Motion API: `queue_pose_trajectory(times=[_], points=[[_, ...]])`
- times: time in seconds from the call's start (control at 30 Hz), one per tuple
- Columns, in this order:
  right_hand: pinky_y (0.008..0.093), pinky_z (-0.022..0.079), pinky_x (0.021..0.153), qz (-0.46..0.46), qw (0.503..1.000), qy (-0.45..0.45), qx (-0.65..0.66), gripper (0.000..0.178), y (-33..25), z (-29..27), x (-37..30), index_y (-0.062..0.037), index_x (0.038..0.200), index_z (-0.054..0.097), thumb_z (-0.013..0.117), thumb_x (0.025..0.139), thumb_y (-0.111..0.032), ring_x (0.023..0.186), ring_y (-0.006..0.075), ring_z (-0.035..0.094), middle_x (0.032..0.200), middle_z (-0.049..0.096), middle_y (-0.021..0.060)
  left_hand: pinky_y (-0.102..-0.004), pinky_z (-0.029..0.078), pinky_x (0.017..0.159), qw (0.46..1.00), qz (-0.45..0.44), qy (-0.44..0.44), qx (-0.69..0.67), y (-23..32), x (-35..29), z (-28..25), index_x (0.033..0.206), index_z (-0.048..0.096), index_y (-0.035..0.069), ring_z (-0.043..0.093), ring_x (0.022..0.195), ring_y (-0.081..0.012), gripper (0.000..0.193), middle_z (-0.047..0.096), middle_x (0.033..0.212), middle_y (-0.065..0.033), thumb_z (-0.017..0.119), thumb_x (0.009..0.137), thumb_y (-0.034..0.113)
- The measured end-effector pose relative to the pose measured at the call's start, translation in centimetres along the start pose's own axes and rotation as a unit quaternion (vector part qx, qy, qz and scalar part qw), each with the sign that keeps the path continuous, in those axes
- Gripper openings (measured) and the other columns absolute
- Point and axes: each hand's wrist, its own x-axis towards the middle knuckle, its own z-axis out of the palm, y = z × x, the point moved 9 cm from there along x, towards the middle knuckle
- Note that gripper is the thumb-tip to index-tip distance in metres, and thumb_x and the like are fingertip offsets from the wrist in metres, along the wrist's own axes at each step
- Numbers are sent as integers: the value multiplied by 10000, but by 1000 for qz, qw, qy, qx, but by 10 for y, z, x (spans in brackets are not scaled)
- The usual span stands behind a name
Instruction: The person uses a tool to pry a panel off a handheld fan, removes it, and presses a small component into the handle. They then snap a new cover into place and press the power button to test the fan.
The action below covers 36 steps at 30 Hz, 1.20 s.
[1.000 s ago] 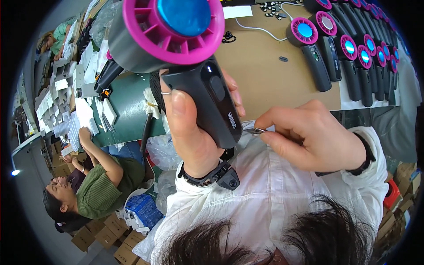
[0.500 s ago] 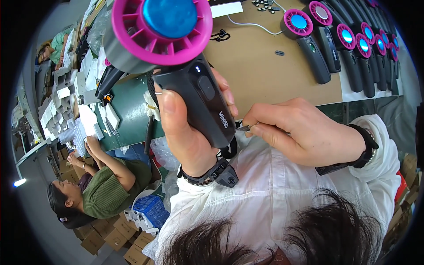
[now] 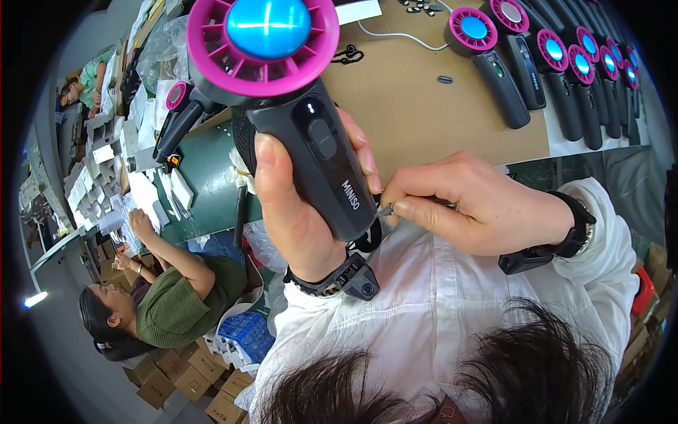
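My left hand (image 3: pixel 293 212) is wrapped round the dark grey handle of a handheld fan (image 3: pixel 332 166). The fan's round head points away from me, with a magenta spoked ring and a shiny blue centre. Two small white lights glow on the handle above an oval button. At the handle's lower end my right hand (image 3: pixel 480 205) pinches a small, thin, dark-grey pointed piece (image 3: pixel 384 210) between thumb and forefinger. Its tip is against or very close to the handle's base; what it touches there is hidden.
Several similar fans (image 3: pixel 501 88) lie at the right of the brown board (image 3: pixel 402 99). A white cable (image 3: pixel 402 35), a black cord loop (image 3: pixel 347 54) and a small dark part (image 3: pixel 444 80) lie there too. A co-worker in green (image 3: pixel 176 300) sits at the left.
The fan has tilted slightly and its head sits a little higher. My right hand stays at the handle's base, shifted slightly left. The co-worker's hands have moved slightly.
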Motion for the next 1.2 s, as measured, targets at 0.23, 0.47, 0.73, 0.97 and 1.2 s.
queue_pose_trajectory(times=[0.23,0.47,0.73,0.97,1.2], points=[[299,462,626,-24,1000,9,-12,129,-2,-1,0,15,892,545,463,881,-84,696,230,606,780,622,114,-258,459,470,1000,-9,-1,-23,-4,3,0,1174,383,-3,538,623,-162,576,524,818,-117,364,887,496],[303,459,607,-29,999,17,2,124,-2,-1,1,12,882,544,466,880,-84,681,233,602,772,617,114,-255,461,466,999,-26,-9,-37,-8,4,-2,1260,335,26,535,631,-160,579,523,815,-111,337,901,480],[316,451,581,-39,993,41,-103,116,-11,-5,0,11,863,539,472,873,-83,663,246,597,763,613,113,-259,461,471,1000,0,10,4,-4,4,-5,1242,343,23,530,629,-155,576,523,807,-108,347,895,484],[327,439,563,-28,999,8,-19,127,-4,-1,3,12,861,544,464,876,-85,642,248,584,758,612,114,-258,462,472,1000,1,12,5,-2,0,-6,1245,339,21,529,626,-153,576,522,807,-107,353,893,478],[322,439,558,-40,997,22,55,128,3,2,6,21,870,547,464,872,-77,623,251,569,741,603,116,-257,460,469,1000,-17,9,-22,-7,4,-6,1253,328,14,530,625,-153,590,518,802,-111,362,890,479]])
